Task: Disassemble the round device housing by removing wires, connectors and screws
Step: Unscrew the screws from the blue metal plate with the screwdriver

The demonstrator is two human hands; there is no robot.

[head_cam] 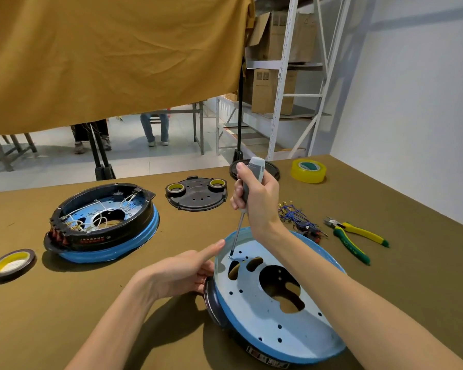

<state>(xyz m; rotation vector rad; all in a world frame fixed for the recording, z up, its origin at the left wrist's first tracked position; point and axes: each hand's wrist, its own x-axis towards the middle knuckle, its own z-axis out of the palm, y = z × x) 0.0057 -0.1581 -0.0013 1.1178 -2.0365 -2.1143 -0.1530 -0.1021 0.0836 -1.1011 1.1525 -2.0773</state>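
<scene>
The round device housing [267, 311] lay near the front of the counter [171, 329], its pale blue inner plate facing up and tilted toward the left. The right hand [257, 198] was wrapped around the grey handle of a screwdriver [247, 193], held nearly upright, with the tip resting on a screw [230, 256] near the plate's upper left edge. The left hand [182, 273] gripped the housing's left rim, its forefinger stretched out toward the screwdriver tip.

A second housing [102, 222], still full of white wires, sat well apart to the left. Behind it lay a black cover plate [197, 194] carrying two tape rolls. A bundle of removed wires [297, 216] lay just beyond the near housing, with yellow-green pliers [356, 236] to its right. A yellow tape roll [308, 170] stood at the far right, and another roll [11, 263] lay at the left edge.
</scene>
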